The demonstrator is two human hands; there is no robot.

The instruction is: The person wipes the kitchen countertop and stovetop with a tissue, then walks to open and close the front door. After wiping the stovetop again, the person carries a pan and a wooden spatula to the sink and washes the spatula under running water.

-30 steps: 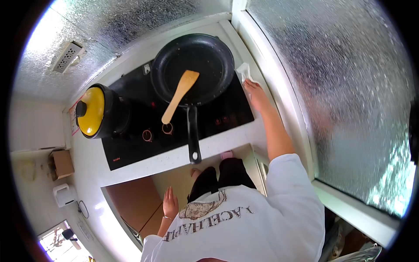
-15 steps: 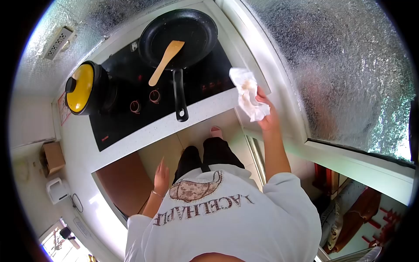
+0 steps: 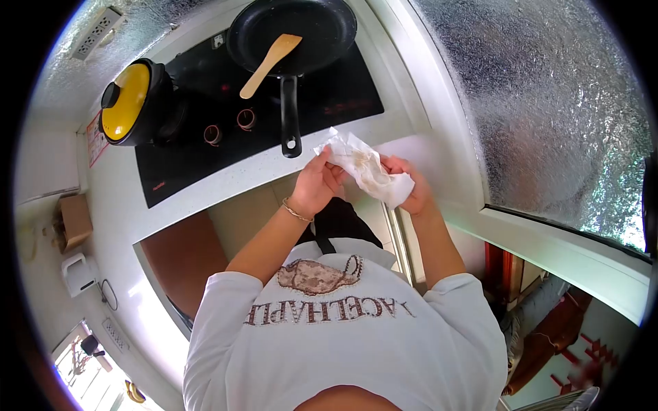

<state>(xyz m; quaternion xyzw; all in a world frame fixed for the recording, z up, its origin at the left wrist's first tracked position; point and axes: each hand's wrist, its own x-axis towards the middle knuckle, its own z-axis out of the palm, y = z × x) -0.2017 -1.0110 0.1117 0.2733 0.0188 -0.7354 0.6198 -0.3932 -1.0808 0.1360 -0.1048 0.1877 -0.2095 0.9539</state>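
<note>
A crumpled white paper towel (image 3: 367,168) with brownish stains is stretched between my two hands, in front of the counter's edge. My left hand (image 3: 319,181), with a bracelet at the wrist, pinches its left end. At the other end, my right hand (image 3: 409,185) grips the towel, its fingers partly behind it. Beyond them a black frying pan (image 3: 322,34) sits on the black cooktop (image 3: 199,103), its handle pointing towards me. A wooden spatula (image 3: 271,65) lies across the pan, its handle over the rim.
A black pot with a yellow lid (image 3: 127,103) stands at the cooktop's left. Two knobs (image 3: 246,119) show on the cooktop. A power strip (image 3: 96,33) is on the foil-like wall. To the right is a textured window (image 3: 534,103) with a white frame.
My left hand has risen from beside my body and taken hold of the paper towel's left end. My right hand has brought the towel lower and closer to me.
</note>
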